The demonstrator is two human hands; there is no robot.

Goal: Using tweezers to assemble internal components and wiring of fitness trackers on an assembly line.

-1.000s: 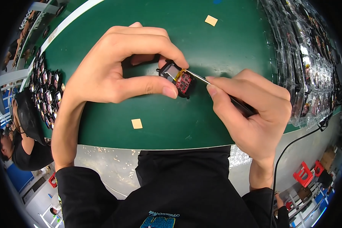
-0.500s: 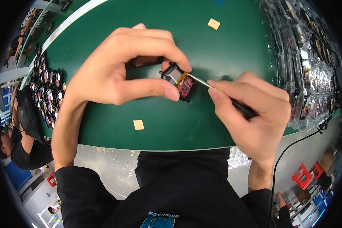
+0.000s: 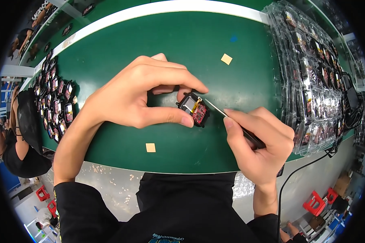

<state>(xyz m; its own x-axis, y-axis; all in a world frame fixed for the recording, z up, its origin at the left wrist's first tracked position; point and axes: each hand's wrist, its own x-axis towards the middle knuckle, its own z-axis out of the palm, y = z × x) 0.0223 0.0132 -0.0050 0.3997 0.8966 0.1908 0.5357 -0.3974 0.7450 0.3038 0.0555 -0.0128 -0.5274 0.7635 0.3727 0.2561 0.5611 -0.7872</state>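
Observation:
Between the thumb and fingers of my left hand (image 3: 144, 95) is a small electronic module (image 3: 195, 110) in a black frame. It shows a red circuit board, a grey rectangular part and a yellow strip, and is tilted above the green table. My right hand (image 3: 257, 141) grips a pair of tweezers (image 3: 235, 121) with a dark handle and thin metal point. That point is just right of the module, a small gap apart from it. My left index finger is raised off the module's upper edge.
Many similar modules (image 3: 56, 107) lie piled at the left. Stacked clear plastic trays (image 3: 312, 85) of modules stand at the right, with a black cable (image 3: 308, 168) beside them. Two small tan squares, one near (image 3: 150, 148) and one far (image 3: 226, 59), lie on the green table (image 3: 121, 52).
The tweezers' point has come away from the module's yellow strip. My left index finger has lifted off the module's edge. The view has shifted, showing more of the table's far side.

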